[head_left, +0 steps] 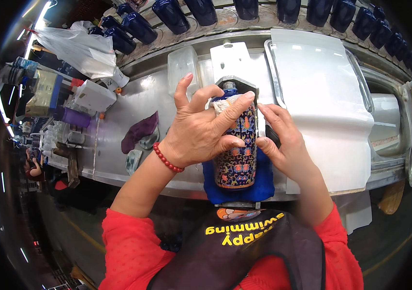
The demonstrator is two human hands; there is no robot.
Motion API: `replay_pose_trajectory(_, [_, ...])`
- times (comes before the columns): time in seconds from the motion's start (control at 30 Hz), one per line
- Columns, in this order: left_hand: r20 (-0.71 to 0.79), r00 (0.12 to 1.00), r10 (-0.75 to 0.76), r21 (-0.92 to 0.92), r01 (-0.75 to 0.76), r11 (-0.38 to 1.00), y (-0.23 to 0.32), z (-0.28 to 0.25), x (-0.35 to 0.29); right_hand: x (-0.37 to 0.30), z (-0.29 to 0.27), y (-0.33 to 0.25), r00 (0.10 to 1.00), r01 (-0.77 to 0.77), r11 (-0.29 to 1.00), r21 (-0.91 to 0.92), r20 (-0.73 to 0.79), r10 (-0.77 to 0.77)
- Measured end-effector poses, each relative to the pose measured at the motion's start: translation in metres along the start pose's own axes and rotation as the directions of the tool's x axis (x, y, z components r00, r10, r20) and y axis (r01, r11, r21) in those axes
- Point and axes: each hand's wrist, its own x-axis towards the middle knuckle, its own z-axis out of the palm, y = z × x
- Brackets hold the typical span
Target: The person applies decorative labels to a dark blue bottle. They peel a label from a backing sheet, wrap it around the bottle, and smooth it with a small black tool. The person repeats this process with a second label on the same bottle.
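Note:
A dark blue bottle [237, 166] with a dense floral pattern in orange, yellow and light blue lies with its neck away from me. My left hand [201, 123] reaches across its upper part, thumb and index finger stretched over the pattern, other fingers raised. Under those fingers a bunched white cloth [221, 104] presses on the bottle's shoulder. My right hand [286, 137] is at the bottle's right side, fingers curled round a dark-handled tool [272, 136], mostly hidden. Beneath the bottle is a blue cloth pad [264, 186]; a dark angled support [237, 79] stands behind its neck.
Plain dark blue bottles [169, 15] line the far edge. White translucent sheets [317, 87] cover a tray on the right. A clear plastic container [183, 67] stands behind my left hand. Purple and grey-green cloths [139, 131] lie to the left, beyond them a white box [95, 96].

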Motion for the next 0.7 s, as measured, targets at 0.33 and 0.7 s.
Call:
replay_pose_trajectory(0.33, [-0.257,0.940,-0.223,-0.418,0.099,0.903,-0.022,0.005,0.007,-0.010,-0.015,0.001,0.998,-0.048,0.998,0.039,-0.028,0.049])
replay_pose_trajectory(0.7, [-0.235,0.970,-0.065,-0.130,0.035,0.991,-0.009,0.009,-0.005,0.006,0.000,-0.004,0.996,0.090,0.996,-0.018,0.010,-0.089])
